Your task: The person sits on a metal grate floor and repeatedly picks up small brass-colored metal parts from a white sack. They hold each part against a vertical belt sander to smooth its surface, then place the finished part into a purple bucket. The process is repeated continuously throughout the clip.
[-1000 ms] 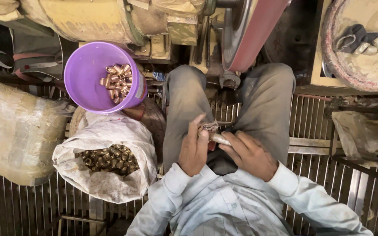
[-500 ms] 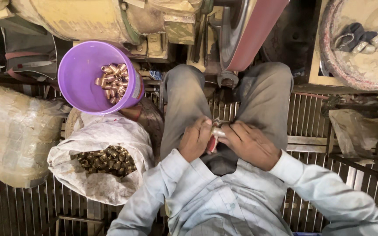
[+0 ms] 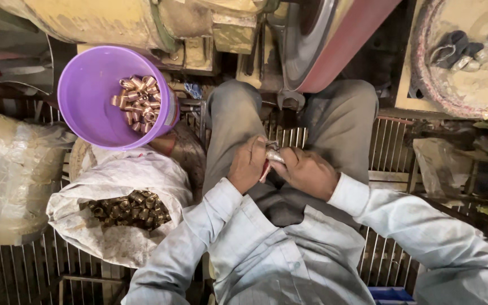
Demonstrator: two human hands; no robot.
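a small metal fitting (image 3: 274,156) is held over the lap, between the two knees of a seated person in grey trousers (image 3: 334,121). the left hand (image 3: 248,164) is curled around the near end of the fitting, fingers closed on it from the left. the right hand (image 3: 306,171) is closed on the same piece from the other side, its thumb laid along the top. a bit of red (image 3: 265,170) is seen just under the fitting between the hands; what it is cannot be told, perhaps a handle or a scrap of cloth.

to the left of the left knee, a purple bucket (image 3: 88,107) is set, tilted towards the camera, with a heap of short brass fittings (image 3: 138,101) lying in its right side. just below the bucket, an open white sack (image 3: 114,226) is found, and darker, dull fittings (image 3: 126,207) are piled in its mouth. a large wrapped bundle (image 3: 7,175) is placed further left, against the sack.

ahead of the knees, a big wheel with a red belt (image 3: 340,39) is mounted on a dusty yellow machine (image 3: 120,20). the floor is made of a metal grating (image 3: 12,271). pale blue shirt sleeves (image 3: 199,231) are worn on both arms.
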